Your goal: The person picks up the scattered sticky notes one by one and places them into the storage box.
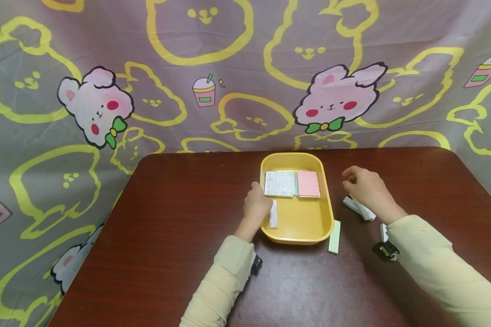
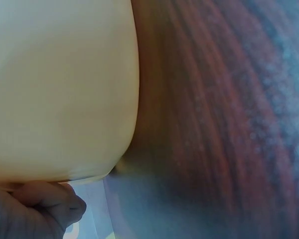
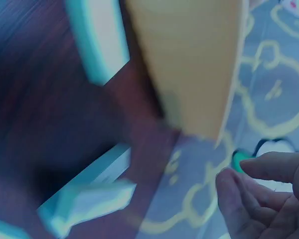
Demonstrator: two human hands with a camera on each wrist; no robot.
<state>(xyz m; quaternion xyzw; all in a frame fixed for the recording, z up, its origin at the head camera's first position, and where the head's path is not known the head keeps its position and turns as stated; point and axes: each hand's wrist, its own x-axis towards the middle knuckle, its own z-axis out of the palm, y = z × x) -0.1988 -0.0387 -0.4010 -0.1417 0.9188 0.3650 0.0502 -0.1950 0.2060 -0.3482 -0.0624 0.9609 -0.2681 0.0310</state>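
A yellow plastic tray (image 1: 304, 222) stands on the table, and my left hand (image 1: 257, 204) grips its left rim, with curled fingers (image 2: 60, 201) at the edge in the left wrist view. Inside lie a white paper pad (image 1: 279, 184) printed with a grid, a pink note pad (image 1: 308, 184) and a narrow white strip pad (image 1: 273, 214). To the right of the tray, my right hand (image 1: 368, 187) is raised over a pair of crossed white strip pads (image 1: 362, 210). Its thumb and fingers (image 3: 276, 167) are loosely bent with nothing between them.
A pale green strip pad (image 1: 334, 237) lies against the tray's lower right corner. Another white strip (image 1: 383, 232) is partly covered by the right sleeve. Behind the dark wooden table (image 1: 176, 218) hangs a patterned curtain (image 1: 237, 68).
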